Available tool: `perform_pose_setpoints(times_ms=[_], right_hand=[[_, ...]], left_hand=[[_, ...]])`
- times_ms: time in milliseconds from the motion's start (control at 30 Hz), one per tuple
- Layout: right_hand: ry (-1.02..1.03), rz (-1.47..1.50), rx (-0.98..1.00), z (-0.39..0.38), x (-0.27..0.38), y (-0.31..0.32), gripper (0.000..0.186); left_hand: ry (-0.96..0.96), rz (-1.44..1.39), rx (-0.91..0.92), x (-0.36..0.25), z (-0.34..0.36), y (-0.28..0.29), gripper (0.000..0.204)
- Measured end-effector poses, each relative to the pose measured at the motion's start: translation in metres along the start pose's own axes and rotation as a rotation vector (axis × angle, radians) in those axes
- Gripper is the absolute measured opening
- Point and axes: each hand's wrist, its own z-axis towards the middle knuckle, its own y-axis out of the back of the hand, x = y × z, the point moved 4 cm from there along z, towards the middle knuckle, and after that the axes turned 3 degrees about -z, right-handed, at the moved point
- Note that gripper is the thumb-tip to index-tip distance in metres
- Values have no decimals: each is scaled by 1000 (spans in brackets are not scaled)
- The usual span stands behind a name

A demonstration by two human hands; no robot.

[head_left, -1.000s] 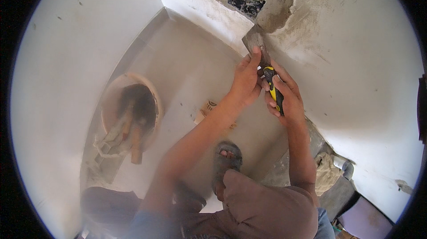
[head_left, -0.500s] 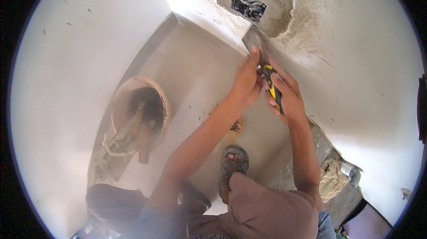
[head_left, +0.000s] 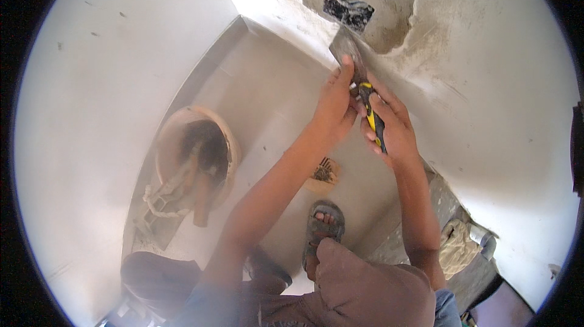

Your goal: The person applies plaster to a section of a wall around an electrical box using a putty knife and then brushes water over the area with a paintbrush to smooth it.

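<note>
1. Right hand (head_left: 394, 125): closed around the black-and-yellow handle of the scraper (head_left: 366, 91).
2. Left hand (head_left: 332, 103): grasping the scraper at its blade, thumb on the upper face, other fingers partly hidden.
3. Scraper: held at the wall (head_left: 486, 90), blade tip just below the socket box (head_left: 348, 8); edge contact cannot be told.
4. Bucket (head_left: 234, 139): on the floor (head_left: 267, 77), left of the left forearm.
5. Cloth (head_left: 457, 246): beside the pipe (head_left: 485, 240), right of the right forearm.

Pinkish bucket (head_left: 232, 144) and dark sandal (head_left: 319, 227) on greyish floor (head_left: 274, 83)
</note>
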Motion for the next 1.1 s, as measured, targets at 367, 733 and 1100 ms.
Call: perform_pose_setpoints(times_ms=[367, 733, 1100], right_hand=[[18, 7, 35, 1, -1, -1, 48], [1, -8, 15, 2, -5, -5, 46], [22, -49, 34, 17, -2, -15, 47]], left_hand=[[-13, 22, 33, -2, 2, 1, 40], [21, 83, -8, -4, 2, 8, 46], [9, 45, 4, -11, 15, 17, 46]])
